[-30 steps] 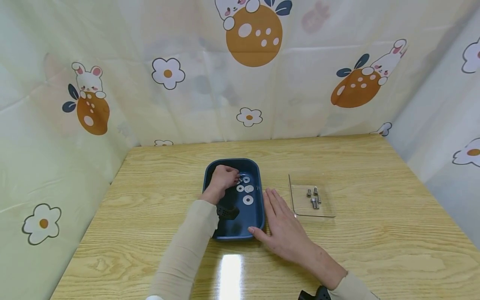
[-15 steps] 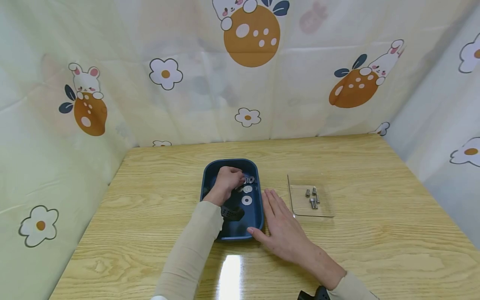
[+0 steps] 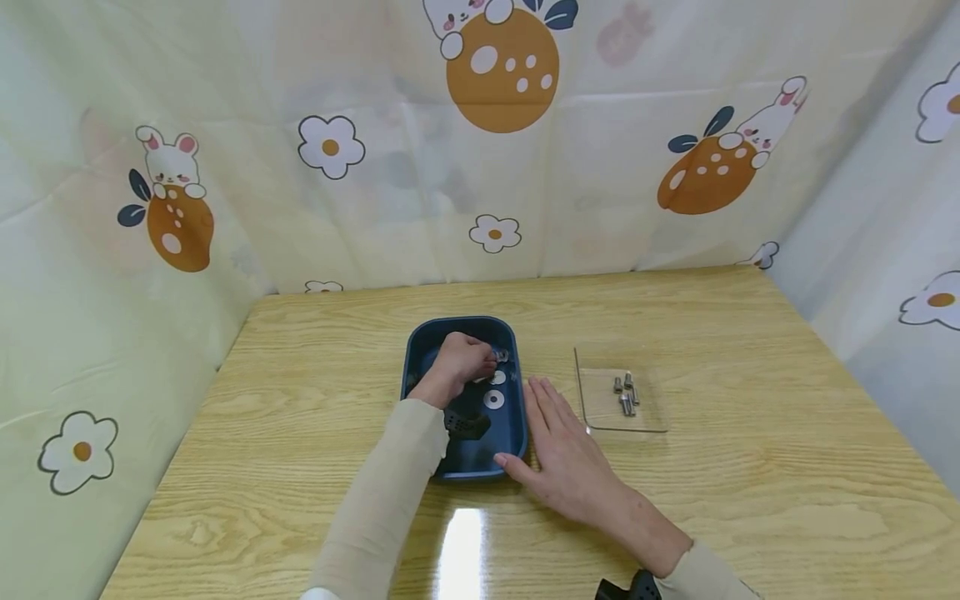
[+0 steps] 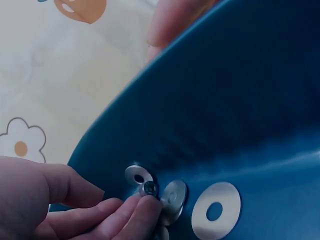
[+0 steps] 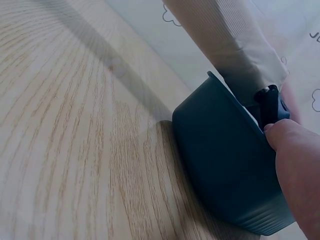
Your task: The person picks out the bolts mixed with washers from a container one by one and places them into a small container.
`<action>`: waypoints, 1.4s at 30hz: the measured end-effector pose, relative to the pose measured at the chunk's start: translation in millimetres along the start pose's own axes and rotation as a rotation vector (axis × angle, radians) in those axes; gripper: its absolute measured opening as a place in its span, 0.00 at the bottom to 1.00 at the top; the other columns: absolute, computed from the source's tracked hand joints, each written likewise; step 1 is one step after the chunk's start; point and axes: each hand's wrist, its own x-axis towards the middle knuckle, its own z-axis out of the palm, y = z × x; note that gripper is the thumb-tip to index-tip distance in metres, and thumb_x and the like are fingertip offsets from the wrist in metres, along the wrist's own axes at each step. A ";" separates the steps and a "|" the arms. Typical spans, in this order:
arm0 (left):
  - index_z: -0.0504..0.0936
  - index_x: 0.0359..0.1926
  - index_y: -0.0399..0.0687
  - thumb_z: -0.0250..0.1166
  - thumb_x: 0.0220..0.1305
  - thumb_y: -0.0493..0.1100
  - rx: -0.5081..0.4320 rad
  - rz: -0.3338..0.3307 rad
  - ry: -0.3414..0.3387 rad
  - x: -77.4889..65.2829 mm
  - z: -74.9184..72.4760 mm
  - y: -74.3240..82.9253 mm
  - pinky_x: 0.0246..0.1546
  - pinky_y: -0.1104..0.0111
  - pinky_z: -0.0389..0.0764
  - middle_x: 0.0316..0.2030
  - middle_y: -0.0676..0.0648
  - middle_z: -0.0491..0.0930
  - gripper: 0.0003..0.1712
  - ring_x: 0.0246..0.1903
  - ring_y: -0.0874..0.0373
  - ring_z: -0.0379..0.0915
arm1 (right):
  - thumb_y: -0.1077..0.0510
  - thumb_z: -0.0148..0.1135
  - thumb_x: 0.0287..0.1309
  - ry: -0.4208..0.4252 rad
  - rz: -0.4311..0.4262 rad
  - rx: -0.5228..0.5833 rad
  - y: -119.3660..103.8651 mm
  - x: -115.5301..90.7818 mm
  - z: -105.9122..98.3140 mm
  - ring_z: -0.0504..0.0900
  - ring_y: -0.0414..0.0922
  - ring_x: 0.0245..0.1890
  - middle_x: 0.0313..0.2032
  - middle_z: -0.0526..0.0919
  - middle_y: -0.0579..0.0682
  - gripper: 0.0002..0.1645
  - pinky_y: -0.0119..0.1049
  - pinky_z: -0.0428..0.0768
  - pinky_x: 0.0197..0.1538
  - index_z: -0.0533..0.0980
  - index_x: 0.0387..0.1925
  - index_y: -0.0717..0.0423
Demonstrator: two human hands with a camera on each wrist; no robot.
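Observation:
A dark blue oblong bin (image 3: 480, 454) stands on the table, and my left hand (image 3: 463, 358) reaches into its far part. In the left wrist view, the bent fingertips touch a small socket-head screw (image 4: 148, 188). The thumb stays apart from the fingers. Beside the screw lie a small washer (image 4: 131, 172), an overlapping metal disc (image 4: 173, 202) and a larger flat washer (image 4: 227, 197). My right hand (image 3: 570, 467) rests along the bin's right side, fingers extended, with the thumb (image 5: 285, 132) on the rim. The left hand hides some of the pieces.
A clear square plate or shallow tray (image 3: 600, 422) lies to the right of the bin, with several metal screws (image 3: 626, 405) on it. The wooden table (image 3: 315, 375) meets a printed curtain (image 3: 405, 225) at the back and sides.
My left hand has shifted slightly to the right inside the bin, over the washers, some of which are now covered or moved. The right hand has stayed at the bin's side.

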 end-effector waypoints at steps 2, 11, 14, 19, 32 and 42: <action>0.79 0.55 0.31 0.53 0.71 0.38 -0.001 0.002 -0.009 1.4 2.3 1.1 0.57 0.58 0.82 0.49 0.36 0.82 0.18 0.50 0.46 0.83 | 0.29 0.54 0.63 0.000 -0.002 0.001 0.5 0.2 0.2 0.43 0.54 0.79 0.79 0.43 0.56 0.58 0.56 0.53 0.78 0.46 0.77 0.62; 0.80 0.54 0.33 0.54 0.72 0.38 0.050 -0.003 -0.057 3.8 6.3 2.9 0.59 0.58 0.81 0.48 0.37 0.82 0.16 0.47 0.47 0.82 | 0.31 0.55 0.64 0.005 -0.013 0.011 1.4 0.8 -0.2 0.43 0.55 0.79 0.79 0.43 0.57 0.58 0.56 0.53 0.78 0.45 0.77 0.63; 0.79 0.55 0.33 0.54 0.73 0.38 0.048 -0.010 -0.070 4.3 6.2 3.1 0.59 0.58 0.81 0.48 0.38 0.82 0.17 0.48 0.48 0.82 | 0.30 0.55 0.64 0.002 -0.012 0.014 1.3 0.7 -0.7 0.43 0.55 0.79 0.79 0.43 0.57 0.58 0.56 0.54 0.78 0.45 0.77 0.62; 0.77 0.58 0.32 0.57 0.71 0.36 0.042 -0.001 -0.086 6.9 6.9 1.5 0.58 0.58 0.81 0.47 0.38 0.83 0.18 0.47 0.48 0.83 | 0.30 0.54 0.64 -0.001 -0.012 0.016 1.6 1.2 -0.8 0.43 0.54 0.79 0.79 0.43 0.56 0.58 0.56 0.54 0.77 0.45 0.77 0.62; 0.83 0.52 0.35 0.61 0.69 0.37 0.124 0.037 -0.051 6.4 14.7 -3.0 0.56 0.58 0.82 0.43 0.39 0.86 0.14 0.42 0.51 0.85 | 0.30 0.54 0.64 -0.016 -0.009 0.015 2.6 1.7 -0.7 0.42 0.54 0.79 0.79 0.43 0.58 0.58 0.55 0.52 0.78 0.45 0.77 0.62; 0.83 0.53 0.36 0.61 0.70 0.36 0.077 0.035 -0.062 5.1 12.3 -2.8 0.55 0.59 0.83 0.45 0.38 0.86 0.14 0.43 0.49 0.85 | 0.30 0.54 0.64 -0.016 -0.008 0.017 1.3 1.2 -1.6 0.42 0.54 0.79 0.79 0.43 0.58 0.58 0.55 0.52 0.78 0.45 0.77 0.62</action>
